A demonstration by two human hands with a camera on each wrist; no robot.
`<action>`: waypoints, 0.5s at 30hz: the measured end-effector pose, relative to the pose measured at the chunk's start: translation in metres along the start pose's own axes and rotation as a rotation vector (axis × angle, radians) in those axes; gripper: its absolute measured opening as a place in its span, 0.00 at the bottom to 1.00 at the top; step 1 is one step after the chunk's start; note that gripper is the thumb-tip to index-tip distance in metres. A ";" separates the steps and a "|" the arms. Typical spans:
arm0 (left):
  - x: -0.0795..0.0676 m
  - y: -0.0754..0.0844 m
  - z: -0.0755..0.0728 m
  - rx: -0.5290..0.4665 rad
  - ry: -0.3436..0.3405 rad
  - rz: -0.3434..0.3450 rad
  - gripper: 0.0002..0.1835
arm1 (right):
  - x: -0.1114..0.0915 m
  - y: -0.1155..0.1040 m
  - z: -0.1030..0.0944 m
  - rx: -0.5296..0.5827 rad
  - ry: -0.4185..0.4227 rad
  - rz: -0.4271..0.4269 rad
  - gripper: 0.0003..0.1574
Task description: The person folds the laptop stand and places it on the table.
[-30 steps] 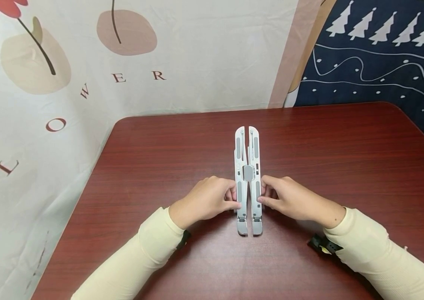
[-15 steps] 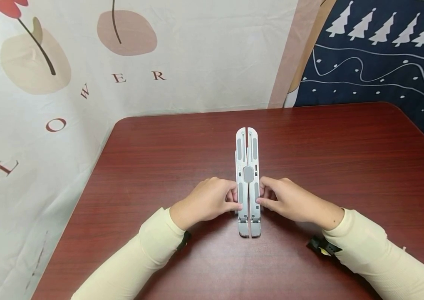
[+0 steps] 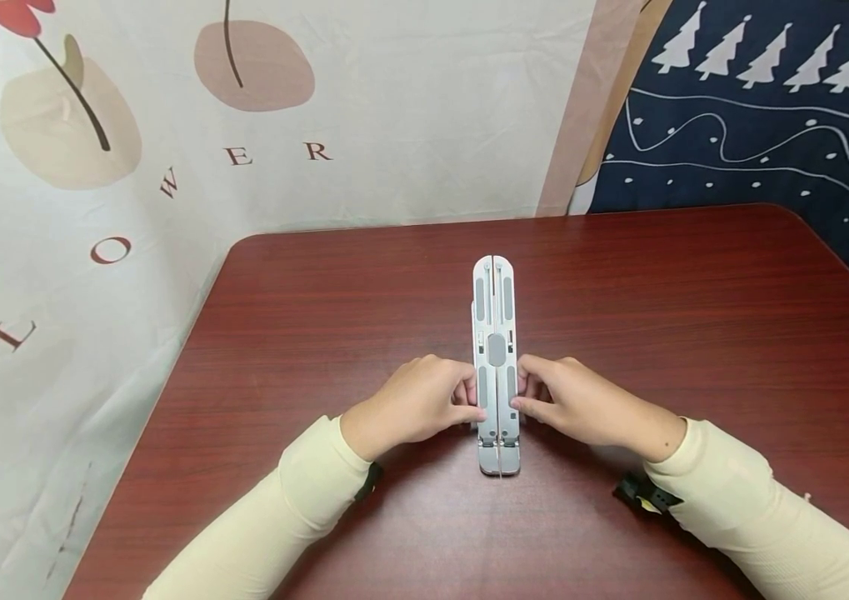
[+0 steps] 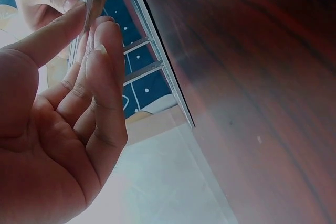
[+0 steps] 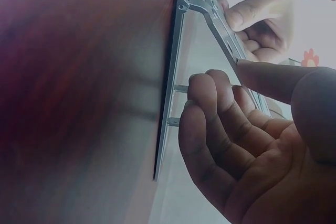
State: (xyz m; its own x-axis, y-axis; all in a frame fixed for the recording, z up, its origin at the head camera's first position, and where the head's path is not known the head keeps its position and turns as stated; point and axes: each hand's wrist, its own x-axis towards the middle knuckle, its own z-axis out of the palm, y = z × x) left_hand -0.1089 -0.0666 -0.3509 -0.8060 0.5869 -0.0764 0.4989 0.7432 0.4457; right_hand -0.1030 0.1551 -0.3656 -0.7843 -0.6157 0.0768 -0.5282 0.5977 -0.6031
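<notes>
A silver folding laptop stand (image 3: 496, 350) is on the table (image 3: 304, 308), its two long halves lying side by side almost touching. Grey pads run along the upper rails. My left hand (image 3: 417, 400) pinches the left rail, thumb on top and fingers at the outer side. On the opposite side my right hand (image 3: 581, 402) grips the right rail in the same way. In the right wrist view the slanted upper rail (image 5: 223, 32) rises from the base bar (image 5: 170, 87), with short crossbars between. The left wrist view also shows the base bar (image 4: 163, 61) along the tabletop.
Behind the table hangs a pale cloth (image 3: 424, 108) with printed letters and flowers. A dark blue cloth (image 3: 754, 142) with white trees hangs at the right. Dark straps (image 3: 647, 493) sit at both wrists, under the light sleeves (image 3: 739, 475).
The stand's two halves have come together, closing the gap between them. My right hand has moved slightly left with its rail; my left hand has shifted slightly right.
</notes>
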 end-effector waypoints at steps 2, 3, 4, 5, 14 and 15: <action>0.000 0.000 0.000 -0.002 -0.001 0.002 0.12 | 0.000 0.000 0.000 0.000 0.001 0.001 0.10; 0.000 0.000 0.000 -0.003 -0.001 0.002 0.12 | 0.000 0.000 0.000 0.000 0.002 0.000 0.10; 0.000 0.000 0.000 -0.003 -0.002 0.003 0.12 | 0.000 0.000 0.000 -0.001 0.003 -0.001 0.10; 0.000 0.000 0.000 -0.002 -0.003 0.002 0.12 | 0.000 0.000 0.000 -0.002 0.005 -0.003 0.10; 0.000 0.001 -0.001 -0.002 -0.005 0.006 0.12 | 0.001 -0.001 0.000 -0.006 0.007 -0.006 0.11; 0.000 0.001 -0.001 -0.002 -0.005 0.005 0.12 | 0.001 -0.001 0.000 -0.006 0.007 -0.006 0.11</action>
State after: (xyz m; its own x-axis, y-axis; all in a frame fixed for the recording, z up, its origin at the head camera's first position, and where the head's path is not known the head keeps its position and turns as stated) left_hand -0.1086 -0.0663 -0.3497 -0.8018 0.5924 -0.0783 0.5026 0.7395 0.4478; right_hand -0.1028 0.1538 -0.3651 -0.7836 -0.6153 0.0857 -0.5346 0.5975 -0.5977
